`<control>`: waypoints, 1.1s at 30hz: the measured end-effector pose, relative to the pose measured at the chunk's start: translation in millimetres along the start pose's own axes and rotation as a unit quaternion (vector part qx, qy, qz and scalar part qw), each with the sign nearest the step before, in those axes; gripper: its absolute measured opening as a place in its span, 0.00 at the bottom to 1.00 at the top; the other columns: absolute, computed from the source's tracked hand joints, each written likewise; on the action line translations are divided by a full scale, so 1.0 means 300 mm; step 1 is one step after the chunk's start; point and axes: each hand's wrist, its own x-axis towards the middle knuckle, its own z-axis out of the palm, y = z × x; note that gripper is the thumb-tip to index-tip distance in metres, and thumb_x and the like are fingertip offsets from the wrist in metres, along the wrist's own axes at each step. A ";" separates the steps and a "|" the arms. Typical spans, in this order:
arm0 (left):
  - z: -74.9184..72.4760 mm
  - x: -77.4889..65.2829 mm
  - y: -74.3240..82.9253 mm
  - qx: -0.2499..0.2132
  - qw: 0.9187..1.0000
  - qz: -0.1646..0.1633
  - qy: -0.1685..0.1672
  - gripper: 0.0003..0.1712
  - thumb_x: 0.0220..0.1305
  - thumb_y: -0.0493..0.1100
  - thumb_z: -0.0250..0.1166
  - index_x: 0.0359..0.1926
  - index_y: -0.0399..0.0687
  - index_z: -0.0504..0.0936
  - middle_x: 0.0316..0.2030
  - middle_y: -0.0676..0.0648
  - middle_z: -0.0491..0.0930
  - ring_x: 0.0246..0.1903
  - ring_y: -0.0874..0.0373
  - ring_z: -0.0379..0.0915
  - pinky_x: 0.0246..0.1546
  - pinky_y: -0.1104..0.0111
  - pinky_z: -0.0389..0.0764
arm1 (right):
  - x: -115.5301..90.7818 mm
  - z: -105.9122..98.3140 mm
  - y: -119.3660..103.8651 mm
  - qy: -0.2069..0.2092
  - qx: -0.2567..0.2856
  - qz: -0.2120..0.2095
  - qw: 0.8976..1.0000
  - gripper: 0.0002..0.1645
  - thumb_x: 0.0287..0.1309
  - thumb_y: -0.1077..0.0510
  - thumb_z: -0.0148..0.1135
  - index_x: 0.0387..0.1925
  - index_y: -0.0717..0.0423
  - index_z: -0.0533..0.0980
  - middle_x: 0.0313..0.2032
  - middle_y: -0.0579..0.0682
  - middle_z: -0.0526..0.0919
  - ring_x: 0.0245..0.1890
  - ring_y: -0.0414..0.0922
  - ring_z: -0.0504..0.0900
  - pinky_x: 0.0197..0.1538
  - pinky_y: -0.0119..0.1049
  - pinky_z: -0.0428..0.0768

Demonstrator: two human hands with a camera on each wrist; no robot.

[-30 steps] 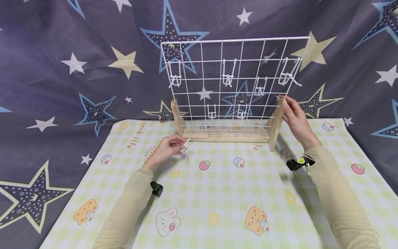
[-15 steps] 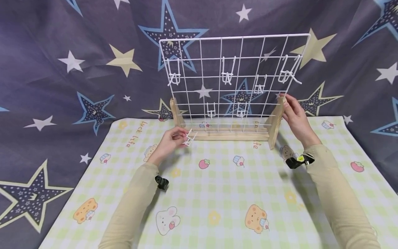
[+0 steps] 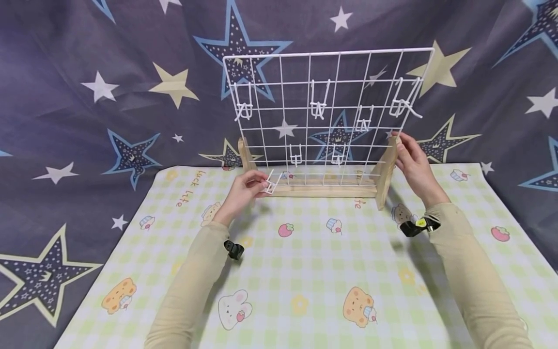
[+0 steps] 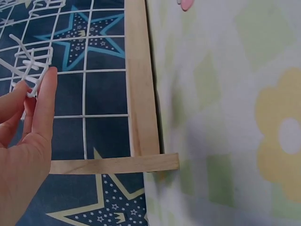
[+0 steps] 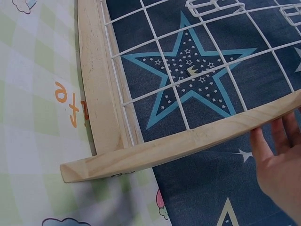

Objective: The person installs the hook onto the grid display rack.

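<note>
In the head view a white wire grid panel [image 3: 329,53] stands in a wooden base [image 3: 322,192] at the back of the table. My left hand [image 3: 241,194] pinches a white wire hook [image 3: 271,188] between thumb and fingers, in front of the panel's lower left corner. The left wrist view shows the same hook [image 4: 34,63] with its prongs pointing away from the fingertips. At the other end, my right hand [image 3: 417,169] holds the upper part of the base's right wooden side [image 3: 385,178], with the thumb in front. Part of its fingers is hidden behind the wood.
Several similar hooks hang on the grid, among them an upper middle hook [image 3: 318,109] and a lower hook [image 3: 296,159]. A green checked cloth [image 3: 305,261] covers the table. Behind the panel hangs a dark star-patterned curtain [image 3: 131,58].
My left hand has moved up and to the right with the hook, closer to the grid's lower left. The right hand keeps its hold on the wooden side.
</note>
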 end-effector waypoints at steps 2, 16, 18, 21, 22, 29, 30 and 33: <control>0.003 0.002 0.008 -0.007 1.000 0.006 0.000 0.14 0.62 0.21 0.57 0.49 0.17 0.71 0.34 0.42 0.75 0.35 0.53 0.79 0.45 0.53 0.80 | 0.000 0.000 0.001 -0.002 -0.002 -0.002 1.000 0.27 0.73 0.55 0.46 0.69 0.57 0.61 0.68 0.67 0.51 0.66 0.47 0.61 0.64 0.32 0.66; 0.022 0.024 0.048 -0.013 0.998 0.050 0.035 0.13 0.61 0.24 0.61 0.47 0.22 0.74 0.33 0.40 0.76 0.34 0.58 0.79 0.44 0.59 0.83 | -0.002 -0.001 0.000 -0.012 0.003 -0.008 1.000 0.26 0.73 0.55 0.47 0.69 0.56 0.62 0.68 0.66 0.53 0.67 0.48 0.60 0.64 0.32 0.67; 0.022 0.030 0.054 -0.005 0.997 0.059 0.038 0.13 0.61 0.25 0.62 0.47 0.23 0.75 0.33 0.40 0.76 0.33 0.58 0.78 0.42 0.62 0.83 | -0.004 -0.002 0.001 -0.011 0.004 -0.009 1.000 0.25 0.73 0.55 0.47 0.68 0.55 0.63 0.68 0.65 0.53 0.67 0.48 0.59 0.64 0.32 0.67; 0.021 0.037 0.063 0.002 0.996 0.074 0.043 0.13 0.61 0.25 0.62 0.46 0.25 0.76 0.34 0.41 0.77 0.33 0.58 0.77 0.41 0.64 0.84 | -0.005 -0.003 0.001 -0.010 0.005 -0.010 1.000 0.24 0.73 0.55 0.47 0.67 0.54 0.64 0.67 0.64 0.54 0.67 0.48 0.60 0.64 0.32 0.67; 0.021 0.038 0.066 0.000 0.996 0.077 0.046 0.13 0.60 0.25 0.62 0.46 0.24 0.75 0.34 0.41 0.77 0.33 0.58 0.77 0.41 0.64 0.83 | -0.005 -0.003 0.001 -0.009 0.006 -0.011 1.000 0.24 0.73 0.55 0.47 0.67 0.54 0.64 0.67 0.64 0.55 0.66 0.48 0.60 0.64 0.31 0.67; 0.015 0.046 0.074 -0.006 0.993 0.093 0.071 0.13 0.61 0.24 0.62 0.46 0.20 0.74 0.35 0.39 0.79 0.32 0.60 0.76 0.41 0.66 0.83 | -0.004 -0.002 0.001 -0.010 0.008 -0.011 1.000 0.24 0.73 0.55 0.47 0.67 0.54 0.64 0.67 0.64 0.55 0.66 0.46 0.61 0.63 0.31 0.68; 0.014 0.047 0.075 -0.004 0.993 0.095 0.073 0.13 0.60 0.24 0.62 0.46 0.20 0.74 0.35 0.39 0.79 0.32 0.60 0.76 0.40 0.66 0.83 | -0.004 -0.002 0.001 -0.010 0.009 -0.011 1.000 0.24 0.73 0.55 0.47 0.67 0.54 0.64 0.67 0.65 0.55 0.66 0.46 0.61 0.63 0.31 0.68; 0.016 0.049 0.079 -0.005 0.992 0.098 0.072 0.12 0.61 0.25 0.63 0.45 0.22 0.75 0.35 0.39 0.79 0.32 0.60 0.76 0.40 0.66 0.83 | -0.004 -0.002 0.000 -0.011 0.009 -0.009 1.000 0.25 0.73 0.55 0.47 0.68 0.54 0.64 0.67 0.65 0.54 0.66 0.47 0.60 0.63 0.31 0.68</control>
